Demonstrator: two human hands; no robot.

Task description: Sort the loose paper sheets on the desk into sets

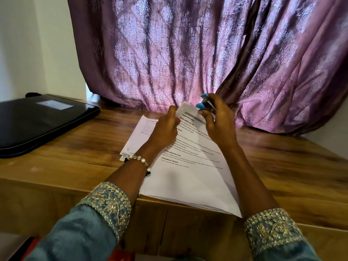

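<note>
A set of printed white sheets (190,172) lies on the wooden desk (75,147), its near edge hanging over the desk's front. My left hand (165,127) pinches the far top corner of this set and lifts it slightly. My right hand (216,117) grips a small blue stapler (204,102) right at that lifted corner. A second stack of sheets (139,134) lies under and to the left of the first, partly hidden by my left hand and wrist.
A black laptop bag (37,123) lies at the desk's left. A purple patterned curtain (188,53) hangs close behind the desk, its hem touching the desk at the back right. Bare wood shows to the right of the papers.
</note>
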